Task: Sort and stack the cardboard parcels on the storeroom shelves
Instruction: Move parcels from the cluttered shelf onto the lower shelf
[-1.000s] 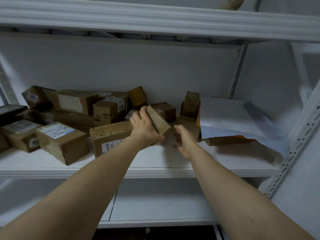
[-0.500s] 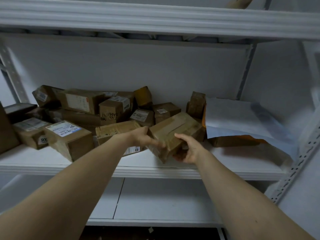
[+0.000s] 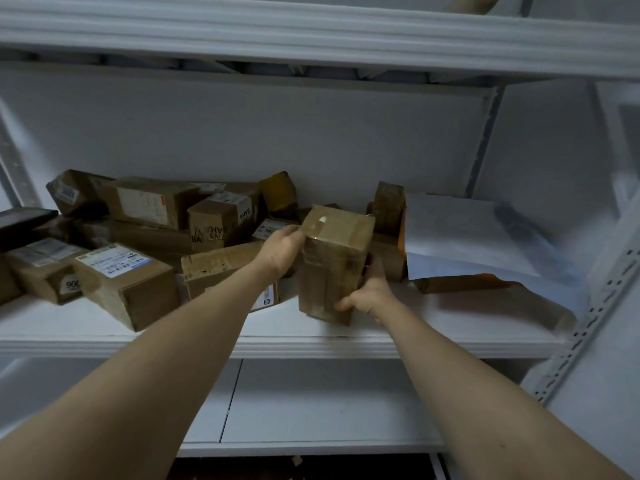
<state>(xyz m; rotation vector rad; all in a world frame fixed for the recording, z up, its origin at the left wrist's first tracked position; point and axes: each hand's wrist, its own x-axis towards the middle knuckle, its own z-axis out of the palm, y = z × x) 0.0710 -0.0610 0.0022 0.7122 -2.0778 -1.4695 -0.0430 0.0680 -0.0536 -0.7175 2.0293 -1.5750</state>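
box [image 3: 332, 265] upright on shelf [image 3: 450, 327], just left of mailer [image 3: 460, 237]; long axis vertical | left hand [image 3: 280, 252] grips top edge away from mailer | right hand [image 3: 370, 289] clasps lower side facing mailer | 2 hands equally near

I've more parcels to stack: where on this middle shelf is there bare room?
Bare board lies at the front of the shelf, right of the held parcel and in front of the white mailer. A narrow front strip runs before the labelled box. The left back is crowded with piled parcels.
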